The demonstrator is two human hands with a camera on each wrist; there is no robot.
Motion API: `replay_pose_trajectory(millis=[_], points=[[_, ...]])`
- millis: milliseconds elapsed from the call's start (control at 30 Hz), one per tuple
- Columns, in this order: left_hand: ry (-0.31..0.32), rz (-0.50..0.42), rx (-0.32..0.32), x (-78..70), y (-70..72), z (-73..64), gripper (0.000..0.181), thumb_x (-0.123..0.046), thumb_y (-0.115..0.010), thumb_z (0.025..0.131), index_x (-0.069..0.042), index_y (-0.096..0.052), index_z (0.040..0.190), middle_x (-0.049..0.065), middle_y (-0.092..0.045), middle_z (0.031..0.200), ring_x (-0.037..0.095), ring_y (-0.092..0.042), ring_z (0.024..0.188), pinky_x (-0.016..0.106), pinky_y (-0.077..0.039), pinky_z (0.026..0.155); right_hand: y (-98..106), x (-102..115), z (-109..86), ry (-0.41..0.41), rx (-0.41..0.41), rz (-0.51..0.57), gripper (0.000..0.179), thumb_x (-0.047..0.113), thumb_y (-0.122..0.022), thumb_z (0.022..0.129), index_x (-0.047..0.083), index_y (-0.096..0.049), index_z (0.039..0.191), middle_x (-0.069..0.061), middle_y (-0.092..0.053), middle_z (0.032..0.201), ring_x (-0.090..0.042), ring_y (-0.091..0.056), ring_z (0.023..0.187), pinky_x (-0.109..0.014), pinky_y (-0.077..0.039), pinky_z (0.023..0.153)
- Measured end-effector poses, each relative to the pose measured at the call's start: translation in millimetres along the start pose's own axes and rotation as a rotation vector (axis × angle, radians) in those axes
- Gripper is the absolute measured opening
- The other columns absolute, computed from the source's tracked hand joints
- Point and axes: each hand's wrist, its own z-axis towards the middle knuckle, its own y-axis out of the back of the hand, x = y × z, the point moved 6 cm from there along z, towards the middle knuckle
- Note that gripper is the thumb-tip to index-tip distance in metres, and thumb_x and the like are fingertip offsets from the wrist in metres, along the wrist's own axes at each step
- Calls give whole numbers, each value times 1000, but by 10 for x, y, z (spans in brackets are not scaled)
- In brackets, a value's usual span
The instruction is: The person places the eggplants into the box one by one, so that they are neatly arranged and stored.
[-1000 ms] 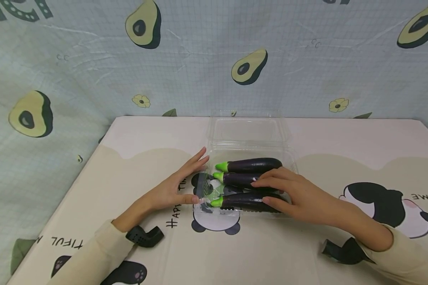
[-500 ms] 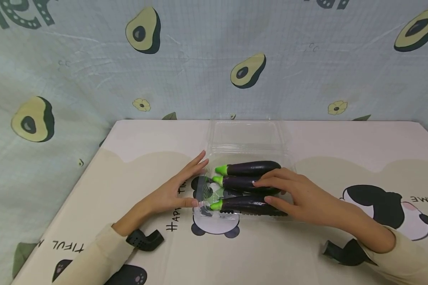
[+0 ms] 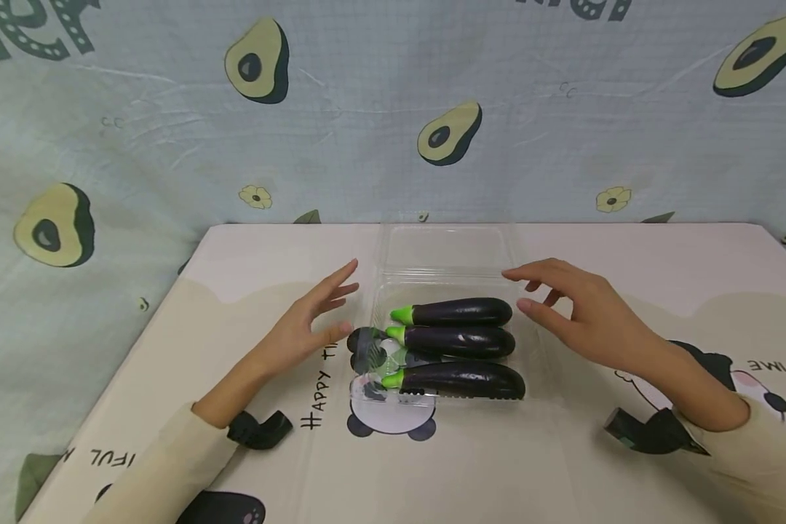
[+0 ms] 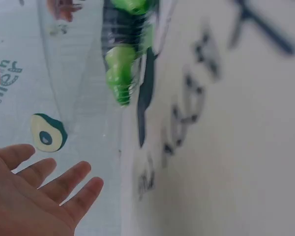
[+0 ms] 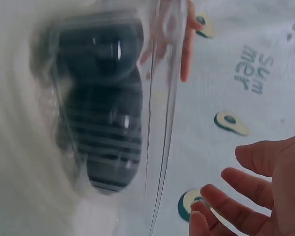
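Three dark purple eggplants with green stem ends lie side by side in a clear plastic clamshell box (image 3: 533,349): a far one (image 3: 462,311), a middle one (image 3: 458,341) and a near one (image 3: 466,380). The box's lid (image 3: 448,247) is folded back, away from the person. My left hand (image 3: 304,324) hovers off the box's left side, fingers spread, holding nothing. Over the right rim is my right hand (image 3: 589,316), thumb and fingers apart and nothing in them. Through the box wall, the right wrist view shows the eggplants' rounded ends (image 5: 110,113).
The box stands on a table mat (image 3: 485,466) printed with pandas and lettering. Behind the table's far edge hangs a cloth (image 3: 360,109) with avocado prints. Black wrist-worn devices sit at the left wrist (image 3: 262,431) and the right wrist (image 3: 651,431).
My right hand has let go of the eggplants and lifted up and back to the right. My left hand has drawn away from the box's left side. The eggplants stay in place.
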Motion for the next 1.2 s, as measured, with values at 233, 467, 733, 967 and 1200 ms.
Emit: replay_pose_trajectory(millis=[233,467,733,967,1200], points=[[16,35,-94,-4,153,184,73,-36,-61,94,-14,-24,153,3,-25,156,26,-36,136,47,-32,107,100,-323,40,-104,-84,19,38,8,-62,93,11,-58,130,-1,-61,123,-3,-56,95,-10,-44,79],[158,-57,-149,146,240,367,67,-28,-58,97,-8,-26,151,6,-29,154,25,-39,134,44,-37,104,107,-668,69,-358,-73,106,37,26,-56,98,13,-56,133,-3,-58,128,1,-52,101,-11,-40,81],[230,-107,-182,295,240,556,67,-31,-57,97,-8,-26,151,10,-32,152,26,-41,132,45,-36,105,-11,-871,114,-491,7,273,48,33,-50,100,9,-44,142,-11,-48,139,-28,-57,113,-19,-46,86],[260,-112,-155,361,171,670,66,-24,-58,96,-8,-25,152,12,-30,153,28,-40,133,48,-36,104,-118,-931,172,-539,17,353,54,30,-50,100,5,-36,146,-17,-41,144,-29,-49,123,-34,-45,96],[317,-90,-121,452,117,738,68,-24,-59,96,-5,-24,151,14,-30,153,30,-40,133,48,-36,104,-214,-968,175,-569,54,360,60,32,-48,101,2,-28,149,-23,-34,147,-38,-45,126,-53,-36,101]])
